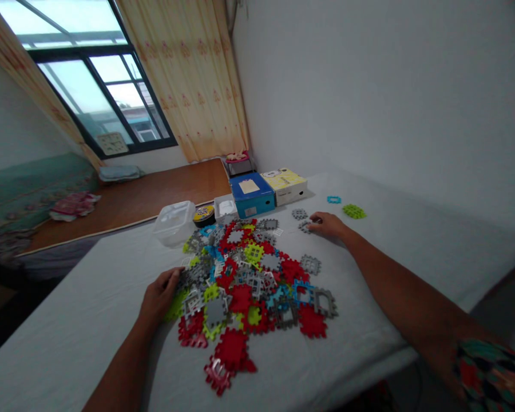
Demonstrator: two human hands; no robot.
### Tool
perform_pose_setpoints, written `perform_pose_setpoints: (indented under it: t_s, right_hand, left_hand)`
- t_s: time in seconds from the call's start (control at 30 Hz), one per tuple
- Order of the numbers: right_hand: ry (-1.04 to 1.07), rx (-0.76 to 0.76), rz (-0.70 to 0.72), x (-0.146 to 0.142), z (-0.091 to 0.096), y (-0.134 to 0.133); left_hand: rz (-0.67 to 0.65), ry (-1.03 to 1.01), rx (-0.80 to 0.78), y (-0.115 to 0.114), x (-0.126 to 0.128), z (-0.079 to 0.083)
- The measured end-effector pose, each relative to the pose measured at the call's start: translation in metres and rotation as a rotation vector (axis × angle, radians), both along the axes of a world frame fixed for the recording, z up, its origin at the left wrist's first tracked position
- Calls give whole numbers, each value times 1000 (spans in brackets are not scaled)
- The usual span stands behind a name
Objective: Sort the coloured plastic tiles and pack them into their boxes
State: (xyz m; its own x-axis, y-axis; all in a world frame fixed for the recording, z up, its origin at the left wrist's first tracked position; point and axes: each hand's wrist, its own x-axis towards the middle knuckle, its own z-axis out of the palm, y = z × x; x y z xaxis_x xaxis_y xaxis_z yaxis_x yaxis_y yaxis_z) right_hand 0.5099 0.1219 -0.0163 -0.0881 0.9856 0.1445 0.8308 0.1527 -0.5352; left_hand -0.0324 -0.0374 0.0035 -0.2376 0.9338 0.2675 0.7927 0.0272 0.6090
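Note:
A heap of toothed, interlocking plastic building pieces (241, 298) in red, grey, lime green, blue and white lies on the white cloth. At the heap's left edge, my left hand (161, 292) rests with curled fingers against grey pieces; whether one is between the fingertips is hidden. Beyond the heap on the right, my right hand (326, 225) pinches a small grey interlocking piece (304, 227) at the cloth. Just behind that lies another grey piece (299, 214). A lime green piece (354, 212) and a blue rectangular frame piece (333, 199) lie farther right.
Behind the heap stand a clear plastic box (174, 222), a round black and yellow tin (203, 216), a small white box (224, 207), a blue box (252, 194) and a yellow box (284, 186). A wall (369, 91) runs along the right side.

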Motion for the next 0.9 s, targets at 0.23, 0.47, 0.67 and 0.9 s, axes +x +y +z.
perform_pose_setpoints:
  t_s: [0.23,0.47,0.67,0.9]
  right_hand:
    - [-160,98,-27,-1,-7,2]
    - [-102,174,-333,6,-11,18]
    - [91,187,-253,-5,-12,12]
    - [230,182,-11,-11,5,-7]
  left_hand:
    - [-4,-1,-16,-2,2,3]
    - [-12,0,13,1,-1,-2]
    - [-23,-5,29,2,-4,-4]
    - [-33,12,14,2,-3,-3]
